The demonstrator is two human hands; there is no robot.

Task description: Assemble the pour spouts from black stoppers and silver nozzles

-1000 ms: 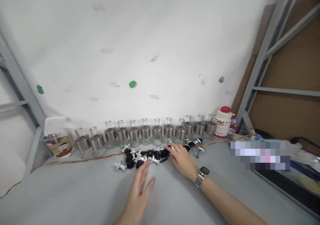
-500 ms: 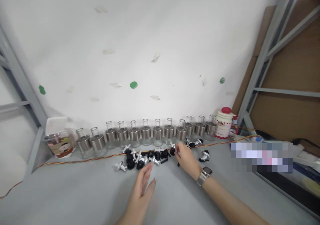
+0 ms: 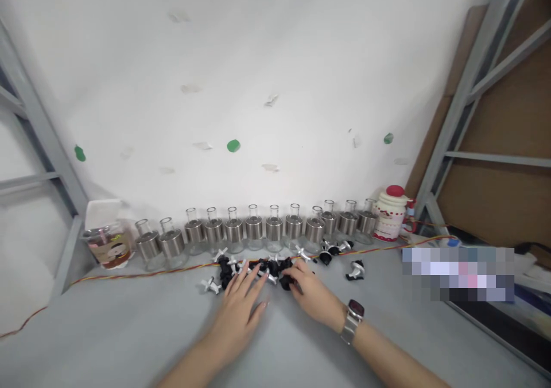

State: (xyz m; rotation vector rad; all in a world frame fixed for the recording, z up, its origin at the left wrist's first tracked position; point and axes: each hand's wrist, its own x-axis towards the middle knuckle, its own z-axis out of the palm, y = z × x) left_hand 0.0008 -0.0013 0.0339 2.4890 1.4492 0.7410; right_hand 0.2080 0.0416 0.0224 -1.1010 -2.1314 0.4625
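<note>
My left hand lies palm down with its fingers spread over a pile of black and silver stopper-like pieces, covering several of them. At the pile's right side, my right hand has its fingers closed on a round black piece. A silver watch is on that wrist. At the pile's left edge lies a silver cross-shaped piece. Another silver piece sits just beyond my right hand. Apart from the pile, to the right, rests a silver and black piece.
Behind the pile, several glass bottles with metal collars stand in a row along the wall. A twisted red and yellow wire runs in front of them. A plastic cup stands far left, a red-topped white jar at the right end.
My left hand has moved forward and spread flat over the pile. My right hand has come left and nearer, now closed on a black piece. The view has shifted slightly.
</note>
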